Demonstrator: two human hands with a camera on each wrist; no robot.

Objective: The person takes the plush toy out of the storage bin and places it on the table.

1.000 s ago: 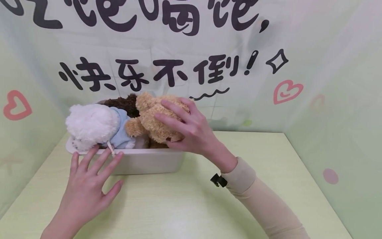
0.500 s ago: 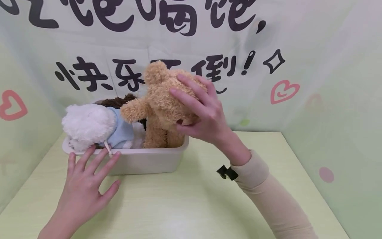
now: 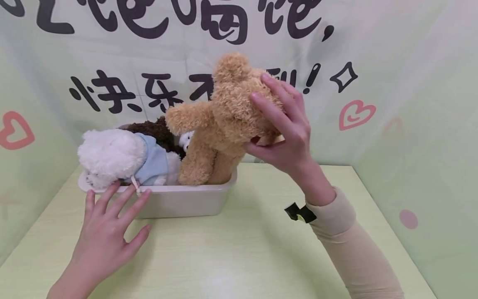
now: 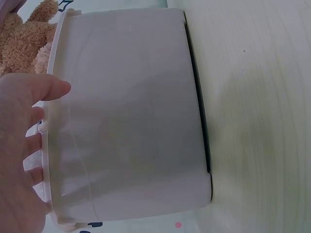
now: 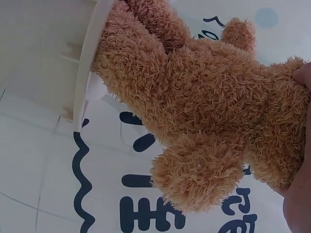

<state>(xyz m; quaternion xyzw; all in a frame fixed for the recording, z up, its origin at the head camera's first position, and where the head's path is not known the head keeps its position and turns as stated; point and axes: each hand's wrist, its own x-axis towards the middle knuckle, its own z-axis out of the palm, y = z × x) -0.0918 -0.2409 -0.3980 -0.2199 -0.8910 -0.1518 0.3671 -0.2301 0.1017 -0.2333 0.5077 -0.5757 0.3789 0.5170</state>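
Observation:
A tan teddy bear [image 3: 231, 108] leans above the right end of a pale bin [image 3: 183, 201], its legs still inside the rim. My right hand [image 3: 287, 128] grips the bear's head, fingers spread over the top and thumb beneath. The right wrist view shows the bear's fuzzy body [image 5: 209, 92] stretching from the bin's edge to the hand. My left hand [image 3: 108, 232] rests its spread fingertips on the bin's front rim; in the left wrist view those fingers [image 4: 53, 89] lie along the rim. Beside them a white plush toy [image 3: 112, 151] in a blue top lies face down in the bin.
Behind the white toy lies dark brown plush [image 3: 153, 131], and part of another white plush face [image 3: 184, 140] peeks out near it. The bin stands on a pale wooden table [image 3: 224, 257]. A printed cloth [image 3: 317, 137] hangs behind, with side panels left and right.
My right hand has lifted the teddy bear up and to the right, so its body and legs now show. A white plush face has come into sight behind. My left hand stays at the rim.

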